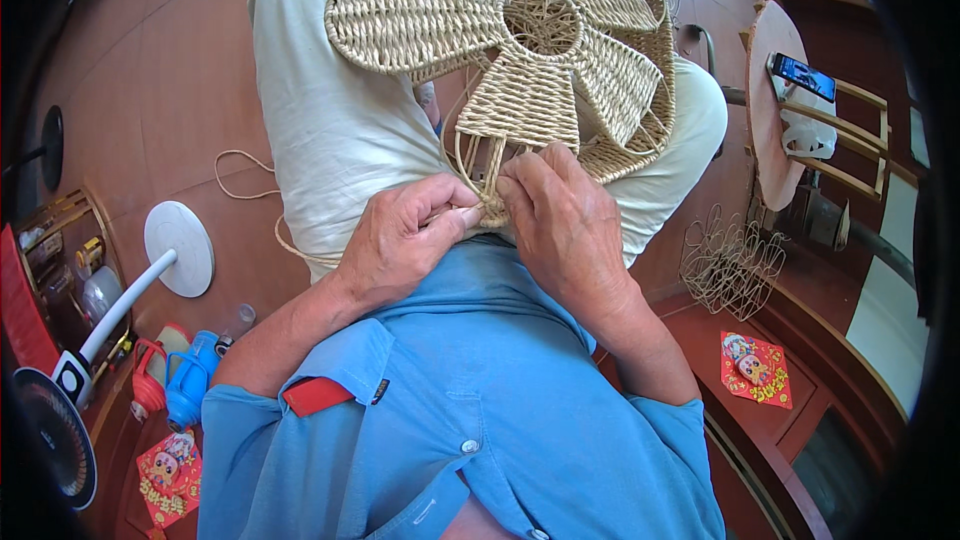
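A large flower-shaped piece woven from tan straw cord [415,15] rests across my lap, its petals spread round an open ring in the middle. The petal nearest me [520,105] is woven only partway, and bare strands run from it toward my body. At that petal's near tip my left hand [405,235] is closed, its thumb and fingers pinching the straw cord. My right hand [565,225] grips the tip from the other side, fingers curled over the woven edge. The exact spot between the fingertips is partly hidden. A loose length of cord [247,193] trails off left past my knee.
To the right, a round stool [775,130] carries a phone [803,77] and a plastic bag [810,135]. Below it stands a bundle of bent wire frames [733,265]. On the left are a white-based stand [180,250], a blue bottle [192,380] and a red bottle [148,377].
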A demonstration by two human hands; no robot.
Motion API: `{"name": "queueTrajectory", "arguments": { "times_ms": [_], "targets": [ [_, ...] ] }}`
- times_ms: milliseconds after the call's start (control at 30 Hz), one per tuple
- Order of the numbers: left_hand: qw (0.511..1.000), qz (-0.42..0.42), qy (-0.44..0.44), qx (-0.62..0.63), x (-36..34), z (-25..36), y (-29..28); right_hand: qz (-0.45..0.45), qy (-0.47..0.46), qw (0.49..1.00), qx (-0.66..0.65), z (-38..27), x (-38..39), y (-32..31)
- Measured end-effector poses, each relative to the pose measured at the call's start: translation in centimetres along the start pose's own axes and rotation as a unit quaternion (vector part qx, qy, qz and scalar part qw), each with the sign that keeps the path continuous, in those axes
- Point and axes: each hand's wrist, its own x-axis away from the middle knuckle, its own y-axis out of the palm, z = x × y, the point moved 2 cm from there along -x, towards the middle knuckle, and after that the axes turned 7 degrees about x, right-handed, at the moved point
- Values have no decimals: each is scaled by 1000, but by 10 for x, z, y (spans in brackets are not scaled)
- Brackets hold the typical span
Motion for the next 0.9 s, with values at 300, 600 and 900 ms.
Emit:
{"name": "queueTrajectory", "arguments": {
  "times_ms": [300,600,900],
  "targets": [
    [1000,-5,5,0,-1,0,0,70,14,993,-92,-4,6,8],
    [1000,-9,-13,22,0,-2,-1,13,156,969,-192,-10,11,0],
    [1000,-9,-4,18,1,-4,-1,-21,226,940,-253,-9,10,4]
  ]
}}
